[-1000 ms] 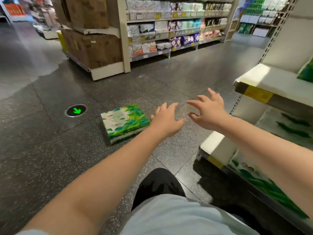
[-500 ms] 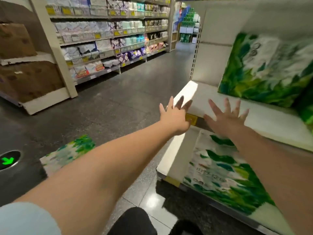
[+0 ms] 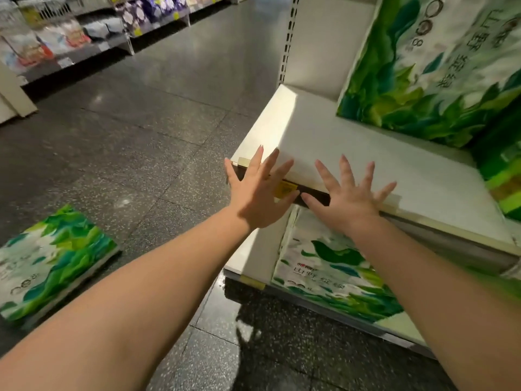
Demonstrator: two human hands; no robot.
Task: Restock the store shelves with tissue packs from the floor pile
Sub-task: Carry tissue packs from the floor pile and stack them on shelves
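Observation:
A green-and-white tissue pack (image 3: 53, 263) lies flat on the dark floor at the lower left. My left hand (image 3: 258, 193) and my right hand (image 3: 349, 198) are both stretched forward with fingers spread, empty, in front of the front edge of a white shelf (image 3: 352, 153). An upright tissue pack (image 3: 434, 69) stands on that shelf at the right. Another pack (image 3: 335, 275) lies on the bottom shelf, just under my right forearm.
A perforated upright post (image 3: 287, 38) marks the shelf's left end. A yellow price label (image 3: 284, 189) sits on the shelf edge between my hands. Across the aisle, shelves (image 3: 93, 29) hold assorted packaged goods. Dark speckled floor tiles lie between.
My view has swung from the floor pack to the right-hand shelf. Both hands moved away from the floor pack, rose and spread open before the shelf edge.

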